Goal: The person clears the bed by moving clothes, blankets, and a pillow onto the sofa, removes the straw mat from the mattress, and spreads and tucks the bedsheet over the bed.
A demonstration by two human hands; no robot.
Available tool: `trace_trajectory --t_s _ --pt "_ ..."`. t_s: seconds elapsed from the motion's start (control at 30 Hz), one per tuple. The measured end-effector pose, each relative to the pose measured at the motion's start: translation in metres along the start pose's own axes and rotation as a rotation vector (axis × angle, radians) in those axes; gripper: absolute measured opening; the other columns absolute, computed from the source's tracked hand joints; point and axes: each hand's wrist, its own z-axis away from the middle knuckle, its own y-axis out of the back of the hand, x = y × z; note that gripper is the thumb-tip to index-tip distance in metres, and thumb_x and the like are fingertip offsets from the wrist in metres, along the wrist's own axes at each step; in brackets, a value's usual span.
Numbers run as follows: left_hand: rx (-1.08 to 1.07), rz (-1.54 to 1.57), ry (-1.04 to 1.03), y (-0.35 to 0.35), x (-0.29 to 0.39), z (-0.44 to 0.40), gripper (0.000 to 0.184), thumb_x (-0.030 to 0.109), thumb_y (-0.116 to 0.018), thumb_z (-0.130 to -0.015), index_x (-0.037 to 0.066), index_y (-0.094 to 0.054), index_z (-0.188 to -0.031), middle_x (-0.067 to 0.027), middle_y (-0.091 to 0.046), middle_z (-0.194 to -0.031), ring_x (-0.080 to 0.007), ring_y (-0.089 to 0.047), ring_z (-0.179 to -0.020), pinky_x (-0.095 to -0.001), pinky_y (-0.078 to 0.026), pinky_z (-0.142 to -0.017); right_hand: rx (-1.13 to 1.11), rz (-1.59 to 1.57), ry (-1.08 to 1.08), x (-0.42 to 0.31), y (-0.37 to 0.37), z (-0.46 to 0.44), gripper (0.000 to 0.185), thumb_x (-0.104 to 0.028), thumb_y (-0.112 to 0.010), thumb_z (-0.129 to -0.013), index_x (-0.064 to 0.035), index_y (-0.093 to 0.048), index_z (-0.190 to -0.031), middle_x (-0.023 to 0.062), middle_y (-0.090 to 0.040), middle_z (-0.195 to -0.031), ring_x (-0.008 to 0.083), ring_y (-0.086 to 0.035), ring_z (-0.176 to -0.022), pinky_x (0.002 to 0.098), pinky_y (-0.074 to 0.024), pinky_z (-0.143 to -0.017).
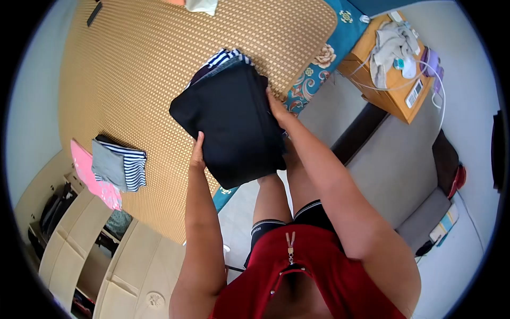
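Observation:
Between my two hands is a stack of folded clothes with a black folded garment (234,117) on top. Blue-and-white striped cloth (229,55) and a dark denim-like edge stick out at its far end. My left hand (197,153) grips the near left side, thumb on the black cloth and fingers hidden beneath. Along the right side, my right hand (276,110) is pressed to the edge of the stack, its fingertips partly hidden. The stack is over the edge of a bed with a woven tan mat (159,69); whether it touches the mat, I cannot tell.
Further left on the mat lie a grey folded cloth (108,164), a striped garment (137,169) and a pink one (82,167). A wooden cabinet (366,58) with a grey cloth and cables stands at right, near a grey cushioned seat (396,165). Open shelves (66,250) are lower left.

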Motion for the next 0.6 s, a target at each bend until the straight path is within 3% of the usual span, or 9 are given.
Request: trace_trajectory --t_s 0.1,0.13,0.27,0.37,0.4,0.6 --pt "0.035 -0.017 0.047 -0.009 0.003 0.011 0.089 0.057 -0.062 -0.079 0.0 -0.029 -0.139 -0.0143 -0.044 -0.135 -0.029 -0.045 -0.122 -0.0377 -0.038 -0.102 -0.143 -0.152 -0.216 -0.025 0.001 0.032 0.089 -0.071 -0.026 -0.086 -0.0047 -0.022 -0.144 0.0167 -0.024 -0.148 0.0295 -0.026 -0.135 0.0369 -0.0243 -0.108" --pt "0.017 0.001 0.081 -0.01 0.003 0.014 0.089 0.057 -0.062 -0.079 -0.001 -0.03 -0.139 -0.0145 -0.045 -0.135 -0.0291 -0.046 -0.122 -0.0377 -0.038 -0.102 -0.066 -0.128 -0.103 -0.012 -0.002 0.028 0.091 -0.073 -0.028 -0.084 -0.0041 -0.021 -0.144 0.017 -0.028 -0.146 0.0294 -0.032 -0.131 0.0369 -0.0279 -0.106" --pt "-0.02 -0.036 0.111 -0.02 -0.002 0.027 0.09 0.06 -0.061 -0.077 -0.002 -0.035 -0.136 -0.0152 -0.048 -0.133 -0.0288 -0.048 -0.12 -0.0378 -0.038 -0.102 -0.239 -0.362 -0.257 0.023 0.009 0.038 0.098 -0.078 -0.031 -0.079 -0.0049 -0.024 -0.144 0.0179 -0.036 -0.141 0.0296 -0.041 -0.125 0.0377 -0.0352 -0.101" --pt "-0.082 -0.092 0.173 -0.019 -0.011 0.032 0.09 0.061 -0.061 -0.077 -0.002 -0.035 -0.136 -0.0149 -0.048 -0.133 -0.0282 -0.049 -0.118 -0.0376 -0.039 -0.101 -0.167 -0.469 -0.266 0.031 0.015 0.086 0.097 -0.078 -0.031 -0.079 -0.0057 -0.026 -0.143 0.0183 -0.038 -0.14 0.0299 -0.043 -0.123 0.0382 -0.0357 -0.101" --pt "-0.108 -0.15 0.126 -0.015 -0.017 0.032 0.087 0.06 -0.061 -0.078 -0.001 -0.037 -0.135 -0.0141 -0.049 -0.132 -0.0274 -0.05 -0.118 -0.0372 -0.039 -0.101 -0.156 -0.498 -0.294 0.054 0.018 0.084 0.096 -0.079 -0.03 -0.079 -0.0055 -0.032 -0.141 0.0179 -0.041 -0.138 0.0313 -0.045 -0.121 0.0391 -0.0345 -0.102" --pt "-0.18 -0.226 0.192 -0.018 -0.041 0.061 0.081 0.059 -0.058 -0.08 0.002 -0.041 -0.134 -0.0141 -0.05 -0.131 -0.0289 -0.051 -0.117 -0.0384 -0.039 -0.101 -0.207 -0.534 -0.364 0.099 0.027 0.129 0.099 -0.082 -0.031 -0.075 -0.007 -0.034 -0.141 0.016 -0.037 -0.141 0.0316 -0.041 -0.125 0.041 -0.0334 -0.103"
